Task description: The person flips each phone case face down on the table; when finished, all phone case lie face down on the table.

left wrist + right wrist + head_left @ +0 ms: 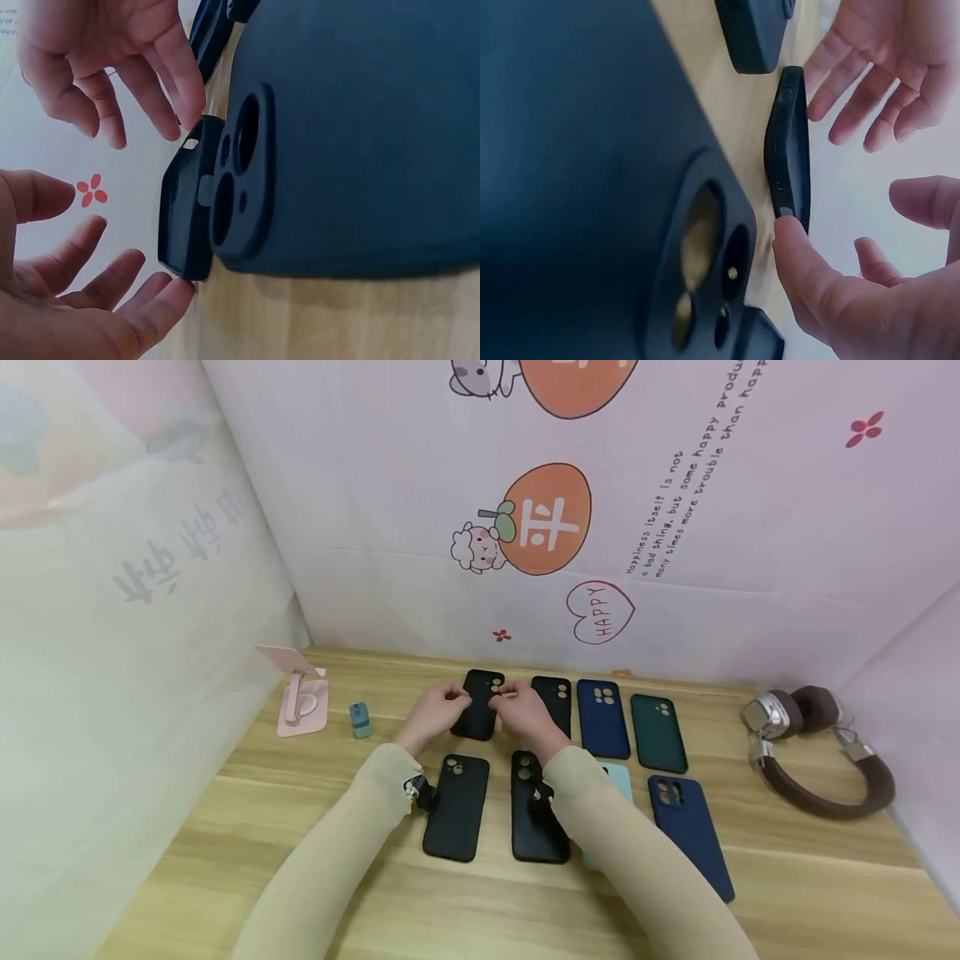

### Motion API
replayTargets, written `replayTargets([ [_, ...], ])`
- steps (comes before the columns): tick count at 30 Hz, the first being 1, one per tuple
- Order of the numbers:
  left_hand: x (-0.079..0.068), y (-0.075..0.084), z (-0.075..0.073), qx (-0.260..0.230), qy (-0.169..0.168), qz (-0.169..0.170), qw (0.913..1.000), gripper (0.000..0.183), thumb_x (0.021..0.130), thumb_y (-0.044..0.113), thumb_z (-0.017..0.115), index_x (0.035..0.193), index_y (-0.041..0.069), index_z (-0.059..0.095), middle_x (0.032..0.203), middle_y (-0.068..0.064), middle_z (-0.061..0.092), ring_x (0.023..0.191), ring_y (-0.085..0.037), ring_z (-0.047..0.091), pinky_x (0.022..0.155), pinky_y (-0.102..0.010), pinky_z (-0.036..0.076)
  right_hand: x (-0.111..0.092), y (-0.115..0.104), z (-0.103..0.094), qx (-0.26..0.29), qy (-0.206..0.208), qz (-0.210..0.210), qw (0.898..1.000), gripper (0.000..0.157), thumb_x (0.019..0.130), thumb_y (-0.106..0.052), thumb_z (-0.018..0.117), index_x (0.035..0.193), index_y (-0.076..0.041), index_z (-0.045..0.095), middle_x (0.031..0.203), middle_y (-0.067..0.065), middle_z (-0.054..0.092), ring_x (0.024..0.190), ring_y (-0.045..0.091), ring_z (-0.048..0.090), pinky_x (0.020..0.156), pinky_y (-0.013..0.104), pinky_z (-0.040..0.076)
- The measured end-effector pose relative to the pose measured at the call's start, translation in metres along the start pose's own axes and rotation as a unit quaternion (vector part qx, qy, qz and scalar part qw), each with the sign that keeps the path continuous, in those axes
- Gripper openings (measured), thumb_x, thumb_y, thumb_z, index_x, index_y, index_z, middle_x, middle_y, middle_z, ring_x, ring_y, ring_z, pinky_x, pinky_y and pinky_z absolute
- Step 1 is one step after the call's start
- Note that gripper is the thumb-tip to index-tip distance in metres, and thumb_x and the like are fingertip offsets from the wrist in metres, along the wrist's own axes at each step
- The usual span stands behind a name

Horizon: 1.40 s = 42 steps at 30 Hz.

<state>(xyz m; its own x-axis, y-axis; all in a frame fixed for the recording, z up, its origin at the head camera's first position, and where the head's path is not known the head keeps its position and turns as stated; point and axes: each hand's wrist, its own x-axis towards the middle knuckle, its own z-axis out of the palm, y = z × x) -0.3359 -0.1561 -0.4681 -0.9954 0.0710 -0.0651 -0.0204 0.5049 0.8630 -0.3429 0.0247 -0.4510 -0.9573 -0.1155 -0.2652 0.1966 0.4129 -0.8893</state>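
A black phone case (474, 720) lies at the back of the wooden table, hollow side up, with a hand at either side. My left hand (435, 714) is at its left edge, fingers loosely bent and spread; in the left wrist view its lower fingers reach the end of the case (184, 217). Opposite it, my right hand (522, 714) has a finger at the case's edge, seen in the right wrist view, where the thumb stands apart. Neither hand visibly grips it; whether the fingertips touch is unclear. Nearer me lie two more black cases, one left (457, 810) and one right (540, 835).
To the right are another black case (552, 693), blue cases (603, 727) (693, 835), a green case (660, 735) and a partly hidden light-blue case (619, 778). Brown headphones (817, 806) lie far right. A pink stand (303, 706) and small blue block (361, 720) are left.
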Motion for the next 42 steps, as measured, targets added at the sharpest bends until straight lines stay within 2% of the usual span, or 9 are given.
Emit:
replayTargets([
  [5, 0.001, -0.003, 0.001, -0.019, 0.006, -0.003, 0.9998, 0.029, 0.098, 0.03, 0.056, 0.117, 0.01, 0.066, 0.113, -0.005, 0.063, 0.096, -0.024, 0.056, 0.08, -0.038, 0.046, 0.005, 0.0, 0.004, 0.049, 0.012, 0.015, 0.999, 0.045, 0.097, -0.025, 0.059, 0.136, -0.007, 0.048, 0.13, 0.012, 0.051, 0.11, 0.03, 0.058, 0.091, 0.042, 0.049],
  [9, 0.002, -0.001, 0.001, -0.042, 0.011, -0.006, 0.9991, 0.035, 0.098, 0.032, 0.056, 0.121, 0.007, 0.065, 0.116, -0.005, 0.062, 0.103, -0.024, 0.056, 0.087, -0.04, 0.045, 0.006, -0.003, 0.006, 0.096, 0.012, 0.029, 0.995, 0.042, 0.097, -0.025, 0.059, 0.133, -0.007, 0.05, 0.133, 0.013, 0.049, 0.114, 0.031, 0.056, 0.093, 0.042, 0.05],
  [13, 0.002, 0.003, -0.001, -0.058, 0.013, -0.001, 0.9982, 0.035, 0.098, 0.031, 0.057, 0.121, 0.007, 0.065, 0.117, -0.005, 0.062, 0.108, -0.023, 0.056, 0.091, -0.041, 0.045, 0.004, -0.007, 0.006, 0.148, 0.017, 0.046, 0.988, 0.04, 0.097, -0.022, 0.057, 0.134, -0.007, 0.049, 0.128, 0.013, 0.049, 0.109, 0.031, 0.055, 0.093, 0.044, 0.049],
  [15, 0.001, 0.004, -0.001, -0.067, 0.009, -0.001, 0.9977, 0.034, 0.098, 0.031, 0.057, 0.121, 0.008, 0.065, 0.117, -0.004, 0.062, 0.107, -0.023, 0.056, 0.089, -0.041, 0.046, 0.003, -0.009, 0.005, 0.169, 0.022, 0.047, 0.984, 0.04, 0.098, -0.019, 0.056, 0.135, -0.005, 0.048, 0.123, 0.014, 0.05, 0.104, 0.03, 0.054, 0.092, 0.045, 0.049],
  [20, 0.0, 0.005, -0.002, -0.111, -0.007, -0.003, 0.9938, 0.032, 0.098, 0.029, 0.059, 0.122, 0.008, 0.063, 0.116, -0.006, 0.061, 0.098, -0.023, 0.059, 0.075, -0.038, 0.053, 0.002, -0.01, 0.006, 0.179, 0.028, 0.033, 0.983, 0.038, 0.1, -0.016, 0.053, 0.135, -0.004, 0.048, 0.121, 0.013, 0.051, 0.102, 0.027, 0.054, 0.087, 0.042, 0.05],
  [24, 0.0, 0.006, -0.001, -0.122, -0.015, 0.013, 0.9924, 0.032, 0.097, 0.028, 0.063, 0.122, 0.008, 0.063, 0.12, -0.007, 0.06, 0.099, -0.024, 0.061, 0.07, -0.035, 0.055, 0.001, -0.008, 0.009, 0.18, 0.031, 0.02, 0.983, 0.035, 0.1, -0.016, 0.051, 0.133, -0.006, 0.051, 0.122, 0.014, 0.054, 0.099, 0.027, 0.058, 0.08, 0.038, 0.051],
  [28, 0.0, 0.005, 0.001, -0.137, -0.014, 0.021, 0.9902, 0.034, 0.096, 0.026, 0.065, 0.123, 0.007, 0.062, 0.12, -0.009, 0.06, 0.099, -0.025, 0.061, 0.072, -0.037, 0.056, 0.0, -0.006, 0.012, 0.196, 0.02, 0.004, 0.98, 0.031, 0.101, -0.016, 0.053, 0.131, -0.008, 0.053, 0.119, 0.014, 0.056, 0.094, 0.026, 0.061, 0.079, 0.039, 0.052],
  [35, 0.0, 0.006, 0.005, -0.194, -0.015, 0.007, 0.9809, 0.032, 0.095, 0.019, 0.067, 0.122, 0.004, 0.06, 0.115, -0.012, 0.06, 0.1, -0.026, 0.062, 0.08, -0.048, 0.055, -0.001, -0.004, 0.018, 0.209, -0.025, -0.023, 0.977, 0.031, 0.102, -0.011, 0.052, 0.133, -0.004, 0.051, 0.115, 0.017, 0.055, 0.092, 0.028, 0.061, 0.089, 0.05, 0.05],
  [42, 0.0, 0.003, 0.004, -0.207, -0.013, 0.014, 0.9782, 0.033, 0.093, 0.016, 0.068, 0.122, 0.002, 0.06, 0.112, -0.012, 0.064, 0.102, -0.026, 0.061, 0.077, -0.044, 0.056, 0.003, 0.0, 0.024, 0.205, -0.031, -0.019, 0.978, 0.031, 0.101, -0.006, 0.05, 0.132, -0.003, 0.054, 0.116, 0.016, 0.056, 0.096, 0.029, 0.062, 0.09, 0.049, 0.05],
])
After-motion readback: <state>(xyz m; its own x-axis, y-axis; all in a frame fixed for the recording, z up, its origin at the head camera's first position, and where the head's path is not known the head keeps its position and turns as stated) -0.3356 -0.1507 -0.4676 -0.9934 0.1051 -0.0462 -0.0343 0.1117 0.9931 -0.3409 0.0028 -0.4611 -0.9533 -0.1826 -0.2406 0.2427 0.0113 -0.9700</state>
